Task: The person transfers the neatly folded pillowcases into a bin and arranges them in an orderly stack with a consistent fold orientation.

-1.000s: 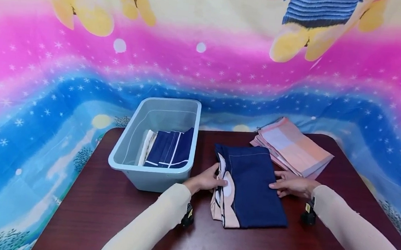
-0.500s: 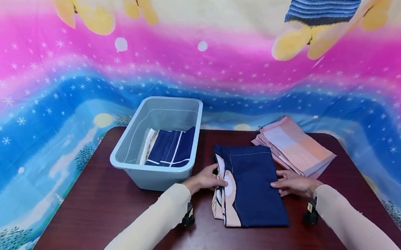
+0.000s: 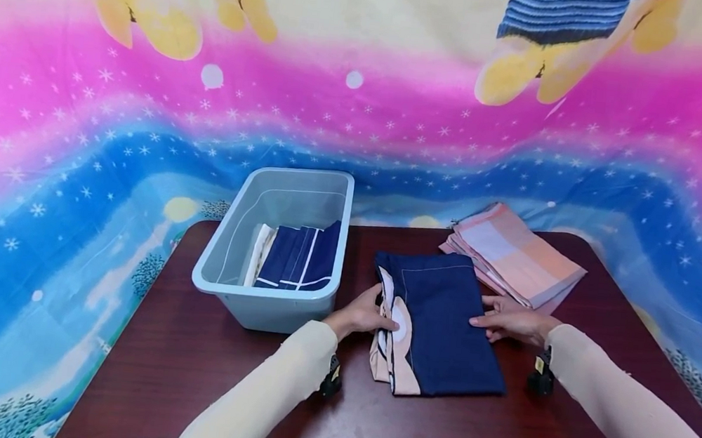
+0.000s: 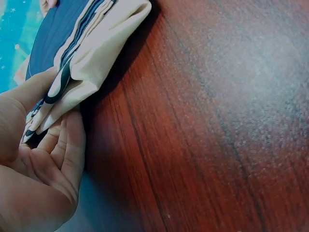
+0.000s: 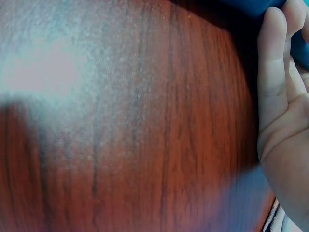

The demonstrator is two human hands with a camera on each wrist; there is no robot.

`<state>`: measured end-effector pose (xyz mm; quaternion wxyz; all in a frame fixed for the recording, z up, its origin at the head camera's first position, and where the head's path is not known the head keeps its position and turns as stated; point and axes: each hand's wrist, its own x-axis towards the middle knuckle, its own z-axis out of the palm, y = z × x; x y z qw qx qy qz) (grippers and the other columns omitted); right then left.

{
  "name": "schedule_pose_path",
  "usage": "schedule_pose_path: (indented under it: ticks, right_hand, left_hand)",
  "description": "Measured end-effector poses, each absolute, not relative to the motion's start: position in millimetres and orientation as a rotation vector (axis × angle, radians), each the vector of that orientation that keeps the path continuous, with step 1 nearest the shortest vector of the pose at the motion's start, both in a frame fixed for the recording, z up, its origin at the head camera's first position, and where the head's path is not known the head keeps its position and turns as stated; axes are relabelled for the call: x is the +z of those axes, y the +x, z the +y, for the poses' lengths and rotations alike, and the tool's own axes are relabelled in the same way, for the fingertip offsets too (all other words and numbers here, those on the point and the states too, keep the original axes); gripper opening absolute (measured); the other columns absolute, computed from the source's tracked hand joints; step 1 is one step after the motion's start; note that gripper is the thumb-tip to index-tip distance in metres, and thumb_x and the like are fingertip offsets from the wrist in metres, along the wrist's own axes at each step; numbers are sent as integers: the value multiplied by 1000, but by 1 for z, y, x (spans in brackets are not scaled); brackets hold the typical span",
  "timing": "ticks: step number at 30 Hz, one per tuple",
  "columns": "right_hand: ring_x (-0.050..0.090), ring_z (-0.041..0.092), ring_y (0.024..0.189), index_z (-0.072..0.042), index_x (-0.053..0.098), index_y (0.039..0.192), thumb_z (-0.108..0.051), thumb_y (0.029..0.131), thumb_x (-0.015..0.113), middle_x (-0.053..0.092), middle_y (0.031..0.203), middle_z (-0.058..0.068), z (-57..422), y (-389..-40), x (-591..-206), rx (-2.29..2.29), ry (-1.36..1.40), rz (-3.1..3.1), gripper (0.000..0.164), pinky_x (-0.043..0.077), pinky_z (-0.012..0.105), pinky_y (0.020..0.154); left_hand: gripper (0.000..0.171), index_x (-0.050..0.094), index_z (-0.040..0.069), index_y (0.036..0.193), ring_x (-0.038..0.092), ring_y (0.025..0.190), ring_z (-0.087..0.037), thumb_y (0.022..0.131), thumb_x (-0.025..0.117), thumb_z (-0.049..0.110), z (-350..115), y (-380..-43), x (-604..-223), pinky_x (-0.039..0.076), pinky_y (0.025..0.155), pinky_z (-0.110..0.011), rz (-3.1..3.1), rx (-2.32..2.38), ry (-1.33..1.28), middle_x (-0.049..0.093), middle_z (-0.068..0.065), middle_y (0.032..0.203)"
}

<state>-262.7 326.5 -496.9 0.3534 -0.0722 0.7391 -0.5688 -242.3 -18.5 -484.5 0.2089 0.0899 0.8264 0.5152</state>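
Observation:
A folded navy cloth (image 3: 442, 326) with a beige and white print along its left side lies on the table in the head view. My left hand (image 3: 362, 314) pinches its layered left edge, thumb on top. In the left wrist view, the fingers (image 4: 60, 140) of that hand reach beneath the folded layers (image 4: 91, 58). At the opposite edge, my right hand (image 3: 514, 321) holds the cloth with its thumb above and fingers partly hidden at the side. The right wrist view catches only a corner of the navy cloth (image 5: 246, 6) beside the fingers (image 5: 273, 63).
Left of the cloth stands a grey-blue plastic bin (image 3: 274, 296) with folded navy and white cloths (image 3: 296, 259) inside. A folded pink checked cloth (image 3: 515, 256) lies at the back right, close to my right hand. A printed curtain (image 3: 360, 128) hangs behind the dark wooden table (image 3: 233, 391).
Both hands keep their places on the navy cloth, with only slight shifts of the fingers. The view itself has moved a little; the cloth stays where it was.

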Motion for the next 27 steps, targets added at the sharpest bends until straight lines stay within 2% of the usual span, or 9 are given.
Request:
schedule_pose_path:
  ticks: [3, 5, 7, 10, 15, 17, 23, 27]
  right_hand:
    - [63, 4, 64, 5, 15, 158, -16, 101, 62, 77, 107, 1, 326, -263, -496, -1470, -184, 1914, 77, 61, 28, 73]
    - [63, 4, 64, 5, 16, 158, -16, 101, 62, 77, 107, 1, 326, -263, -496, -1469, -183, 1917, 77, 61, 28, 73]
    - [63, 5, 65, 6, 16, 158, -17, 101, 62, 77, 107, 0, 326, -263, -495, -1466, -188, 1921, 77, 61, 28, 74]
    - [64, 5, 65, 6, 15, 158, -18, 100, 63, 77, 108, 0, 326, -263, -495, -1462, -188, 1924, 79, 61, 28, 74]
    - [64, 4, 65, 8, 16, 157, -18, 100, 64, 77, 109, 1, 327, -262, -497, -1473, -196, 1912, 78, 61, 28, 73]
    - [64, 3, 65, 9, 18, 156, -17, 100, 63, 77, 106, 2, 327, -263, -497, -1478, -207, 1903, 76, 61, 28, 72]
    - [64, 4, 65, 9, 23, 154, -18, 101, 62, 78, 100, 0, 327, -264, -498, -1479, -238, 1893, 72, 61, 28, 72]
    - [64, 4, 65, 9, 25, 154, -20, 101, 63, 78, 102, 1, 328, -263, -498, -1471, -241, 1918, 71, 60, 27, 72]
  left_hand:
    - [91, 32, 4, 155, 66, 103, -23, 80, 83, 6, -19, -242, -484, 55, 89, -35, 2328, 1418, 274, 55, -17, 142]
    - [92, 32, 2, 155, 61, 119, -23, 79, 83, 6, -19, -242, -484, 50, 103, -35, 2353, 1408, 305, 53, -18, 147]
    - [90, 33, 0, 154, 58, 125, -24, 79, 84, 8, -19, -241, -484, 48, 107, -35, 2406, 1368, 363, 52, -19, 147]
    - [91, 34, 2, 154, 57, 128, -24, 79, 84, 13, -19, -240, -485, 46, 110, -35, 2471, 1296, 406, 52, -18, 149]
    - [95, 32, 13, 157, 63, 120, -24, 79, 86, 20, -18, -240, -491, 47, 107, -36, 2520, 1195, 365, 57, -12, 145]
    - [95, 32, 15, 157, 61, 124, -24, 79, 86, 22, -17, -242, -494, 46, 108, -36, 2543, 1160, 357, 57, -10, 146]
    - [91, 35, 17, 155, 52, 137, -26, 79, 86, 21, -14, -245, -500, 42, 114, -42, 2583, 1138, 355, 52, -7, 152]
    - [90, 35, 17, 155, 52, 136, -25, 80, 85, 20, -15, -243, -498, 42, 113, -40, 2569, 1160, 354, 52, -8, 152]
